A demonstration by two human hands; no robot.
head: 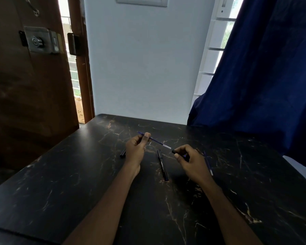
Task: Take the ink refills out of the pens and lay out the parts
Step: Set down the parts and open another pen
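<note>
My left hand (136, 147) pinches a thin blue ink refill (157, 141) between thumb and fingers, held above the black marble table (78, 183), its clear tip pointing right. My right hand (189, 159) grips a dark pen barrel (174, 152), whose open end faces the refill tip a short gap away. A whole black pen (162, 165) lies on the table between my hands. Another blue refill (208, 163) lies just right of my right hand. A small black pen part (122, 154) lies left of my left hand, partly hidden by it.
A white wall (143, 68) stands behind the table's far edge. A blue curtain (263, 76) hangs over the table's back right corner. A brown wooden door with a metal lock (40, 40) is on the left.
</note>
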